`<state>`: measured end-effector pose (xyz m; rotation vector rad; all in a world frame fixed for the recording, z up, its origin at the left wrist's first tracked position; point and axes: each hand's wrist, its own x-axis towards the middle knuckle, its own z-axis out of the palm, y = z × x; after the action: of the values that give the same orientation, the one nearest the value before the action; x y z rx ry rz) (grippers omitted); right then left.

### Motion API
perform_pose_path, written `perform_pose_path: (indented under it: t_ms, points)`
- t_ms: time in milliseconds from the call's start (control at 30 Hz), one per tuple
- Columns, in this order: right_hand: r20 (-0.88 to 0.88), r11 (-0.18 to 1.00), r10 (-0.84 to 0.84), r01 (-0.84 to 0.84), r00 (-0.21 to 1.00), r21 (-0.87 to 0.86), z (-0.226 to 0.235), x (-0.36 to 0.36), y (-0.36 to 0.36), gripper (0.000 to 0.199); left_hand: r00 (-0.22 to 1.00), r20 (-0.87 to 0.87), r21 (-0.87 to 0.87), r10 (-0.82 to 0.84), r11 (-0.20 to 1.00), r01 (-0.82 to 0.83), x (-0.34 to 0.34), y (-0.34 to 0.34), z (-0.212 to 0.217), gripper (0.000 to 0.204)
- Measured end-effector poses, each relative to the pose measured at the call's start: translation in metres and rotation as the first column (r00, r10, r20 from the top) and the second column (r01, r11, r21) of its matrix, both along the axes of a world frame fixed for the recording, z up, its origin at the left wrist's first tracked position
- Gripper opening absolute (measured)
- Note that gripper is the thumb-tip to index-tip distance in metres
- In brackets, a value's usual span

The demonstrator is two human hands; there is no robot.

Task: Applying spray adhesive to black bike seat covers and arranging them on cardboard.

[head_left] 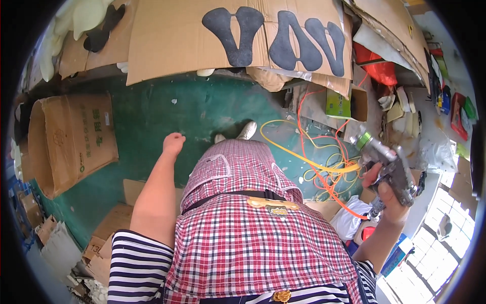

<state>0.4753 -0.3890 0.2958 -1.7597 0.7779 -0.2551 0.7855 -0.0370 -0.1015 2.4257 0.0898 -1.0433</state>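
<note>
A metal spray gun with a green collar is gripped in my right hand, raised at the right. An orange air hose joins the gun near its grip. My left hand hangs over the green floor, left of my apron, with its fingers curled in and nothing seen in them. Beyond it, dark flat pieces with rounded ends lie on a cardboard sheet, paired in V shapes and an upside-down V. Both hands are away from these pieces.
An open cardboard box stands on the green floor at the left. Yellow and orange hoses coil on the floor to the right of my feet. A green carton and a red bag sit by the table's right end.
</note>
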Motion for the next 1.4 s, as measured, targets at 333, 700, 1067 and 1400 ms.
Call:
perform_pose_path:
  t_ms: [333, 700, 1067, 1400]
  points:
    - [0.008, 0.994, -0.099, 0.099, 0.995, -0.043, 0.000, -0.001, 0.005, 0.060, 1.000, 0.002, -0.058, -0.018, 0.998, 0.018, -0.002, -0.023, 0.003, 0.028]
    - [-0.029, 0.996, -0.084, 0.084, 0.996, -0.013, -0.001, -0.004, -0.010, 0.068, 0.990, -0.093, -0.010, 0.108, 0.994, -0.110, -0.002, -0.009, 0.000, 0.025]
    - [0.014, 0.989, -0.147, 0.147, 0.989, -0.019, -0.003, 0.004, -0.018, 0.061, 0.995, -0.036, -0.075, 0.090, 0.993, -0.093, 0.002, -0.024, -0.008, 0.022]
    - [0.112, 0.987, -0.161, 0.162, 0.981, 0.000, -0.001, 0.022, -0.023, 0.062, 0.994, -0.017, -0.062, 0.106, 0.992, -0.107, -0.008, -0.007, -0.027, 0.025]
